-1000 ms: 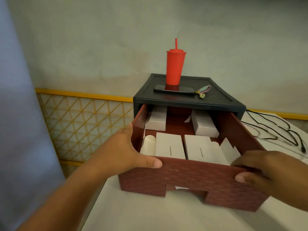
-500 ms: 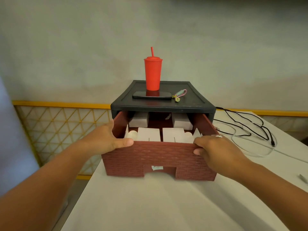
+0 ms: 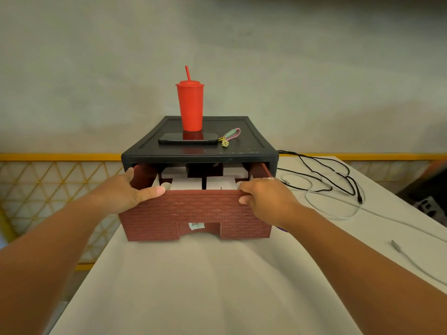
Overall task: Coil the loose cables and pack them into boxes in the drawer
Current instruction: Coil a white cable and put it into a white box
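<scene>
Cables [image 3: 338,170]: black, loose and tangled on the bench [image 3: 193,286], to the right of the black cabinet [image 3: 200,153]. A white cable [image 3: 333,211] loops just in front of them, and a white plug end [image 3: 396,246] lies nearer me by the right edge.
Drawer [image 3: 198,211]: red-brown with a brick-pattern front, standing partly out of the cabinet.
Boxes [image 3: 186,183]: white, inside the drawer. I see 2 side by side at the front and more behind, half hidden under the cabinet top.
Label: 1 small white sticker [image 3: 196,225] in the notch at the foot of the drawer front. Its print is too small to read.
Left hand [image 3: 125,192]: I grip the drawer's left front corner, thumb laid along the top edge, fingers round the side wall.
Right hand [image 3: 263,199]: curled over the top edge at the right front corner, gripping it, with the fingertips hidden inside.
Cabinet top: a red tumbler [image 3: 190,105] with lid and straw stands upright. A dark phone [image 3: 188,139] lies flat just in front of it, its glass mirroring the red. A pink-and-green strap [image 3: 229,136] with a yellow clip lies beside the phone's right end.
Surface: the bench is pale, matte and smooth.
Room: a plain grey-green wall [image 3: 290,68] stands behind, a yellow lattice rail [image 3: 48,184] runs along its foot, and a dark blurred object [image 3: 428,201] shows at the right edge.
</scene>
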Demonstrator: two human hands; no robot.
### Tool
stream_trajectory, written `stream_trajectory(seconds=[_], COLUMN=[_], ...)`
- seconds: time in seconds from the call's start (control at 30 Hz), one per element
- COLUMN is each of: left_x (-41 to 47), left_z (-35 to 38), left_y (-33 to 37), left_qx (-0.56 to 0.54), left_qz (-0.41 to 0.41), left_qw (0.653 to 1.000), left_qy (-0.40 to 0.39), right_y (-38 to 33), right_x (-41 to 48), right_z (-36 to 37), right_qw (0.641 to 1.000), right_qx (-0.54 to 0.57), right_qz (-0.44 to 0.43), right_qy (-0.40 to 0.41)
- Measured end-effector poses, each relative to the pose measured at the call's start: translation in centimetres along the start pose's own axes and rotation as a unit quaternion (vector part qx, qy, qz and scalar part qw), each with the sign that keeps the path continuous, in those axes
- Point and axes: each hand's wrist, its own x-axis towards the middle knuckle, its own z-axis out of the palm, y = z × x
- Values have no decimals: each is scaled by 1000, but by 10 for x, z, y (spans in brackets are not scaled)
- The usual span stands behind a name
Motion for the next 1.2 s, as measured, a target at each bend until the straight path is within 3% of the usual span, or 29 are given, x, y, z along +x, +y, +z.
stream_trajectory(seconds=[0.07, 0.13, 0.2, 0.23, 0.33, 0.4, 0.47, 0.6, 0.8, 0.9, 0.97, 1.1, 1.2], left_x=[-1, -6, -10, -13, -20, -24, -31, -58, -110, -138, -163, -191, -205], left_z=[-2, -1, 2, 5, 11, 14, 19, 41, 106, 149, 171, 192, 195], left_y=[1, 2, 2, 3, 8, 10, 15, 32, 39, 42, 52, 74, 81], left_qx=[4, 11, 16, 17, 42, 80, 92, 99, 67, -21, -138, -188, -160], left_qz=[-9, -17, -18, -15, -1, -5, -1, 37, 197, 235, 207, 129, 109], left_qw=[1000, 1000, 999, 998, 991, 984, 978, 959, 933, 959, 967, 973, 981], left_qy=[-3, 10, 46, 67, 128, 157, 188, 262, 293, 158, 48, 14, -7], right_y=[5, 15, 36, 50, 97, 126, 145, 145, 111, 86, 68, 31, 5], right_x=[-8, -22, -36, -44, -71, -90, -98, -100, -138, -163, -178, -197, -204], right_z=[4, 10, 24, 33, 70, 88, 96, 98, 100, 100, 97, 93, 91], right_qw=[997, 972, 923, 907, 912, 922, 926, 945, 972, 979, 979, 973, 959], right_qx=[49, 164, 251, 264, 200, 144, 105, 43, 110, 147, 181, 225, 274], right_qz=[-9, 24, 110, 171, 329, 358, 362, 323, 191, 115, 62, -10, -59], right_qy=[55, 168, 271, 279, 140, 28, -30, -31, 78, 86, 75, 48, 30])
